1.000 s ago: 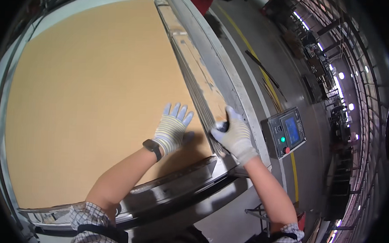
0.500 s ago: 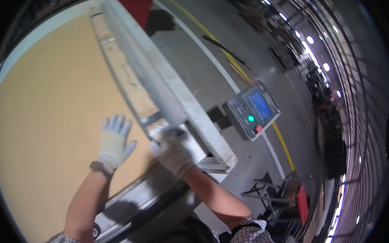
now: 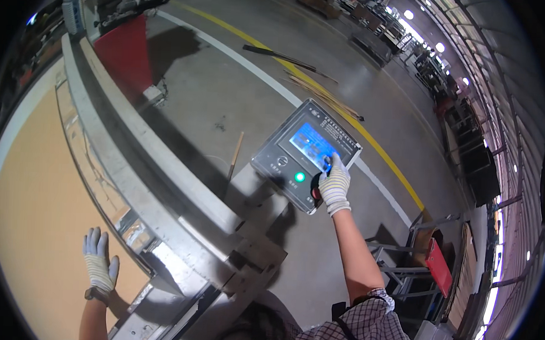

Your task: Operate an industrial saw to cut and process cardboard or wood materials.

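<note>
My left hand [image 3: 100, 263], in a striped knit glove, lies with fingers spread on a large tan sheet [image 3: 33, 208] at the left. Out to the right, my gloved right hand [image 3: 336, 188] is at a grey control box [image 3: 272, 155]. Its forefinger reaches the lower right corner of the lit blue screen [image 3: 310, 144], and nothing is held. A green lamp [image 3: 300, 177] glows below the screen. The red button [image 3: 316, 193] sits beside my right thumb, partly covered by the hand. Whether the fingertip presses the screen cannot be made out.
A long metal beam [image 3: 138, 170] runs along the tan sheet's right side. Beyond it stands a red panel [image 3: 124, 54]. Dark strips [image 3: 277, 56] lie on the grey floor near a yellow line [image 3: 382, 156]. A metal frame with a red board [image 3: 438, 268] is at the lower right.
My right hand has left the sheet's corner by the beam and moved right to the control box's screen. The view has swung right; my left hand stays spread on the sheet.
</note>
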A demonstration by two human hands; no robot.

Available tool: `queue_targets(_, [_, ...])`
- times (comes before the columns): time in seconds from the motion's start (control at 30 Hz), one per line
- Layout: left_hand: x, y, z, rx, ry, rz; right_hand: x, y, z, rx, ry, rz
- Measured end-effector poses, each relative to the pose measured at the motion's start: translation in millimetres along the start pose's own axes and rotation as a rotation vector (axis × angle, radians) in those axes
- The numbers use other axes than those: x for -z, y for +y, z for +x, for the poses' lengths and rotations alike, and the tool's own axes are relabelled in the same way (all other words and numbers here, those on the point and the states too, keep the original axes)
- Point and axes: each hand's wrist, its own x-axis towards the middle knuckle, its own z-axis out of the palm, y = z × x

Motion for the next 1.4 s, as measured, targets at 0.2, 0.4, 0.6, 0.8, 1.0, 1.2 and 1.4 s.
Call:
queue_targets(0.2, [5,-1,1,0.023,-0.05,0.018,-19,19,12,0.061,0.093,-0.125])
queue_targets(0.4, [5,-1,3,0.01,-0.066,0.046,-24,-3,9,0.071,0.077,0.099])
queue_targets(0.6, [4,-5,0,-0.005,-0.068,0.069,-29,-46,18,0.092,0.058,0.137])
queue_targets(0.8, [-2,-8,1,-0.026,-0.036,0.067,-50,-37,15,0.103,0.03,0.12])
queue_targets(1.0, [3,-6,2,-0.01,-0.051,0.062,-36,-17,-1,-0.003,0.095,0.17])
queue_targets(1.2, [-2,-6,1,-0.006,-0.045,0.051,-34,-40,10,0.051,0.026,0.079])
queue_targets(1.4, [0,-8,1,-0.007,-0.044,0.062,-45,-54,17,0.038,0.093,0.151])
